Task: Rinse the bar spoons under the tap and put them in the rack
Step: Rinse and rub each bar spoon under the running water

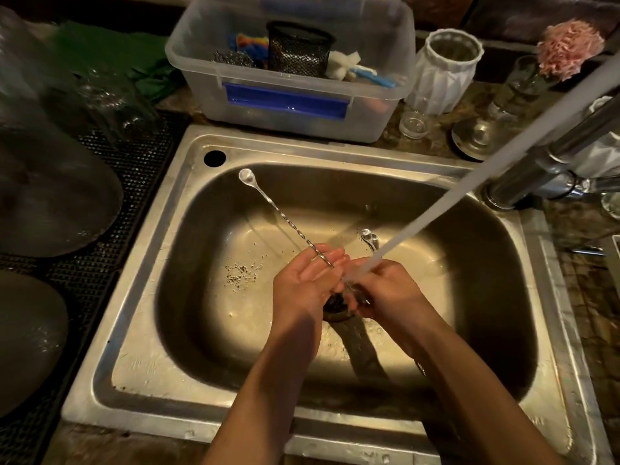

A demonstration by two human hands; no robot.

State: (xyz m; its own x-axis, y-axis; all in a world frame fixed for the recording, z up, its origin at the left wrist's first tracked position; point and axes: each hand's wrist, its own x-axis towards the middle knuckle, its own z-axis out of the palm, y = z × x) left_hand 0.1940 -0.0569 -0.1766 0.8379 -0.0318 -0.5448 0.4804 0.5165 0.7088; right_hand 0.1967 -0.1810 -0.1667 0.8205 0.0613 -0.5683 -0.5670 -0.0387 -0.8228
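Note:
A long twisted bar spoon (pixel 278 214) slants over the steel sink (pixel 141 330), its bowl up at the far left. Its stem crosses the fingers of my left hand (pixel 302 283), which is loosely curled around it, palm up. My right hand (pixel 385 290) grips the lower end by the drain, pressed against the left hand. Water (pixel 469 186) from the tap (pixel 536 172) at the right strikes both hands. A second spoon bowl (pixel 369 237) pokes up just beyond my fingers; what holds it is hidden.
A clear plastic tub (pixel 369 115) behind the sink holds a black mesh cup (pixel 300 48), scourers and brushes. On the left, a black drainer mat (pixel 134 169) carries upturned glassware. Glasses, a white vase (pixel 443 72) and a pink flower stand at the back right. Crumbs lie on the basin floor.

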